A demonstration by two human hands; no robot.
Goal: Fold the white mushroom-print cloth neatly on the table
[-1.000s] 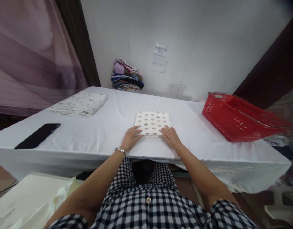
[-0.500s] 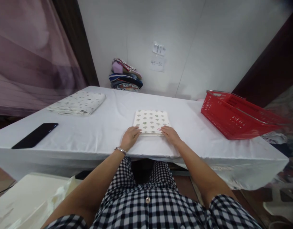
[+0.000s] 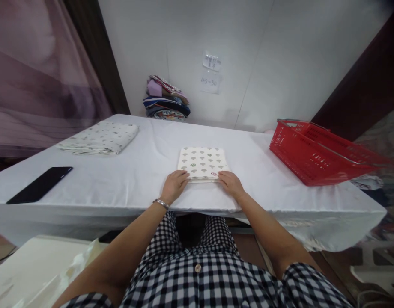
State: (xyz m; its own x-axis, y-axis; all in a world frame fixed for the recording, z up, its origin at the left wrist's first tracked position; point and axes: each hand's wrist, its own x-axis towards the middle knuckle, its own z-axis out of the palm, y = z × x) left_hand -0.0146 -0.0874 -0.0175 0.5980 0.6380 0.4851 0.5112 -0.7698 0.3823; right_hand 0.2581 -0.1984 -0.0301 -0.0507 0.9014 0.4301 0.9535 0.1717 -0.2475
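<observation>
A folded white cloth point(image 3: 203, 161) with a print of small grey-green motifs lies flat on the white-covered table before me. A red motif shows near its front right corner. My left hand point(image 3: 175, 185) pinches the front left corner, fingertips on top; the thumb is partly hidden. At the front right corner, my right hand point(image 3: 231, 182) holds the edge in the same way, beside the red motif. Folded layers show along the front edge between both hands.
A larger folded patterned cloth point(image 3: 102, 137) lies at the left, behind a black phone point(image 3: 39, 185). To the right stands a red plastic basket point(image 3: 312, 156). Against the wall rises a stack of folded fabrics point(image 3: 166, 100), with paper signs point(image 3: 210, 81) beside it.
My view has shifted slightly. Both hands stay at the front corners of the cloth; the right fingers sit a little farther right, leaving more of the red motif visible.
</observation>
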